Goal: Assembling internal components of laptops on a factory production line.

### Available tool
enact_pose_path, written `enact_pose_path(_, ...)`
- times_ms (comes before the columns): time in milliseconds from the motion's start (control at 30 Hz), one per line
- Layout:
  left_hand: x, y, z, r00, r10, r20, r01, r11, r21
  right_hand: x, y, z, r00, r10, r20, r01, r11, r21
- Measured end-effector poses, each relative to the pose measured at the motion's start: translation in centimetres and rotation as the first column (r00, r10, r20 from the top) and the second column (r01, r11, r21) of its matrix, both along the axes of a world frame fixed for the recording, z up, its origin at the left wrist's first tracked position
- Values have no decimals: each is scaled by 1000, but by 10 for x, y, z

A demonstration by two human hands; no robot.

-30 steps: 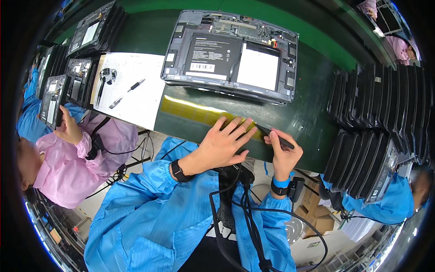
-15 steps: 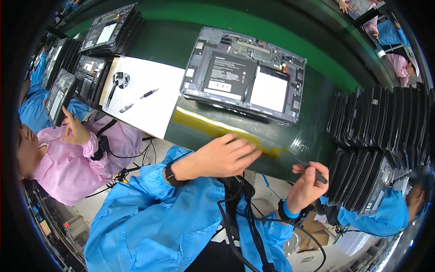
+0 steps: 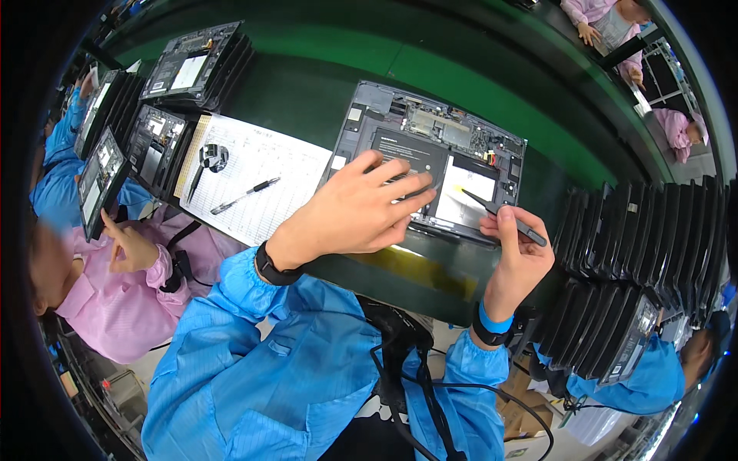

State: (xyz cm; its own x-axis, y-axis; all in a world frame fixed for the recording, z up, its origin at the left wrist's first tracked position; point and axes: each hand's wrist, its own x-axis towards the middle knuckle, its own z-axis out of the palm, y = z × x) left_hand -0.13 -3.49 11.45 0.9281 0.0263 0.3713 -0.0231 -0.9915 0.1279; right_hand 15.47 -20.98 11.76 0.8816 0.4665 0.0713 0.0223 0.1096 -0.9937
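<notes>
Near the surface's [image 3: 300, 100] front edge, I'm seeing an opened, black-and-grey device [image 3: 447, 144], right fingers [image 3: 507, 221] pinching tweezers [image 3: 530, 232], left fingers [image 3: 387, 170] splayed.

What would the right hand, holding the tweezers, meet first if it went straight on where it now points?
Probably the white panel beside the black battery in the opened tablet-like device: the right hand points its tweezers there, though the tip's height is unclear.

A worker wears a pinstriped blue smock [image 3: 254, 361] over a dark top [image 3: 360, 439]. A black band [image 3: 272, 267] circles the left wrist [image 3: 288, 247]; blue [image 3: 493, 313] and black bands sit on the right wrist [image 3: 503, 300]. Black cables [image 3: 436, 403] hang in front.
</notes>
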Motion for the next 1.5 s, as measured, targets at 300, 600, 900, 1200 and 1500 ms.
enact_pose_path(300, 4, 8, -3, 999, -41, 4, 41, 999, 32, -8, 15, -12, 1000, 5, 0, -5, 1000, -31)
enact_pose_path(600, 6, 8, -3, 996, -78, 39, 76, 996, 55, -8, 16, -15, 999, 37, -1, -37, 997, -62)
enact_pose_path(900, 12, 4, 5, 992, -105, -68, 105, 994, 1, 13, -27, -14, 987, -116, 113, 122, 991, -52)
enact_pose_path(1200, -18, -84, -19, 974, -214, -72, 200, 966, -167, -17, -123, -94, 998, 48, -39, -53, 989, -138)
enact_pose_path(1500, -24, -123, -103, 987, -18, -157, -27, 960, -280, -23, -110, -121, 997, 57, -53, -67, 977, -203)
